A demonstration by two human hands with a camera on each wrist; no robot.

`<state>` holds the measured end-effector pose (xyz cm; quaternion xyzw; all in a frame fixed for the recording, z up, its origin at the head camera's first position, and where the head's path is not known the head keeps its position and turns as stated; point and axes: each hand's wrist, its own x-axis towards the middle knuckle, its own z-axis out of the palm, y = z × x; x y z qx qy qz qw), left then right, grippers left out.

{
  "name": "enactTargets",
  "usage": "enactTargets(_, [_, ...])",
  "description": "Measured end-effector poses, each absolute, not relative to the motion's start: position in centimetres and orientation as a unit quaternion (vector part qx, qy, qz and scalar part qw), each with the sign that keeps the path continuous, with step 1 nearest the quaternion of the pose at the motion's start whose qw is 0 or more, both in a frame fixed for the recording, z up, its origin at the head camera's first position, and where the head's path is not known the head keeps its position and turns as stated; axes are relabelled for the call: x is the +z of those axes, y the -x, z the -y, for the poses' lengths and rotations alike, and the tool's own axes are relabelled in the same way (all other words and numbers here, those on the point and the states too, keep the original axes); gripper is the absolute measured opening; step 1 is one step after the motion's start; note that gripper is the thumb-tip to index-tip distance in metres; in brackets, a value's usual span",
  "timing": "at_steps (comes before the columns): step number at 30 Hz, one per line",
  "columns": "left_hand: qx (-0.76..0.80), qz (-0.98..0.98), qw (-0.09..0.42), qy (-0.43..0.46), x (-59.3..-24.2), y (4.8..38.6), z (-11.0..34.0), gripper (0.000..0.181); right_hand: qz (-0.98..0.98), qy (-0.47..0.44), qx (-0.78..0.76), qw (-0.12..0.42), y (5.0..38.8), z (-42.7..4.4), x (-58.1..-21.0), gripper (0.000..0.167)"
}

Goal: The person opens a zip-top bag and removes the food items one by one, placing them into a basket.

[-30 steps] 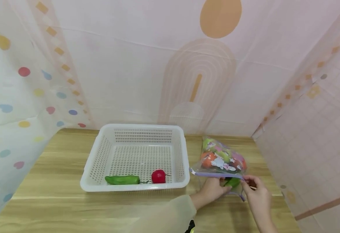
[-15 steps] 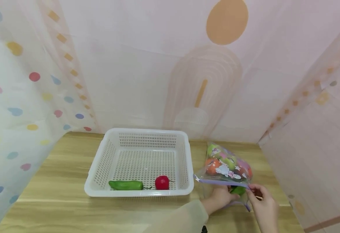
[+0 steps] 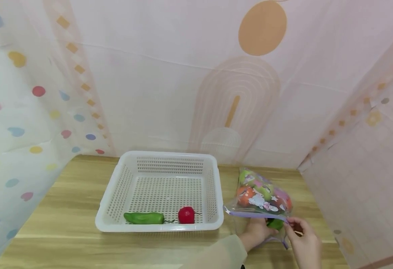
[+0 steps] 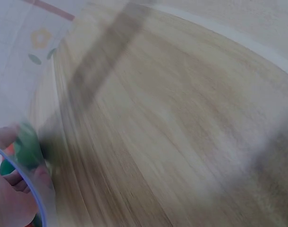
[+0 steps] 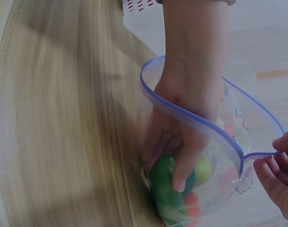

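Observation:
A clear zip bag (image 3: 262, 198) with a purple rim and printed cartoons lies at the table's right, holding several green, orange and red round items. My left hand (image 3: 257, 231) reaches inside its mouth and grips a green pepper (image 5: 167, 182), thumb on the near side. The right hand (image 3: 304, 239) pinches the rim by its corner, also seen in the right wrist view, where the mouth is spread around the left wrist. At the left wrist view's edge, the left hand (image 4: 12, 203) shows only partly, beside the green pepper (image 4: 28, 146).
Left of the bag stands a white perforated basket (image 3: 159, 228). Inside, along its near wall, lie a long green pepper (image 3: 144, 218) and a round red vegetable (image 3: 186, 215) with a stem. The wooden table (image 3: 65, 239) meets patterned curtains at the back and sides.
The head view has shifted slightly, so everything sits lower and farther right in it. The left hand stays inside the bag with the green pepper; the right keeps its pinch on the rim.

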<state>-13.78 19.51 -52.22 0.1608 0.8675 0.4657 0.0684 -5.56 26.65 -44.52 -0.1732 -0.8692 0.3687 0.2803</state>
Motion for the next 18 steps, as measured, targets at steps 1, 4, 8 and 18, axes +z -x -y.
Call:
enactTargets(1, [0.459, -0.872, 0.069, -0.157, -52.21, 13.75, -19.65, 0.055, 0.868, 0.17, 0.371, 0.284, 5.56, -26.67, -44.57, 0.013])
enactTargets(4, [0.441, -0.882, 0.073, -0.152, -52.11, 13.63, -19.93, 0.054, 0.865, 0.169, 0.374, 0.287, 5.56, -26.7, -44.68, 0.013])
enactTargets(8, [0.44, -0.881, 0.081, -0.152, -51.93, 13.46, -19.98, 0.054, 0.865, 0.167, 0.374, 0.29, 5.52, -26.81, -44.88, 0.013])
enactTargets(18, [0.461, -0.87, 0.076, -0.156, -51.82, 13.31, -19.26, 0.047, 0.87, 0.192, 0.364, 0.273, 5.47, -26.65, -44.66, 0.012])
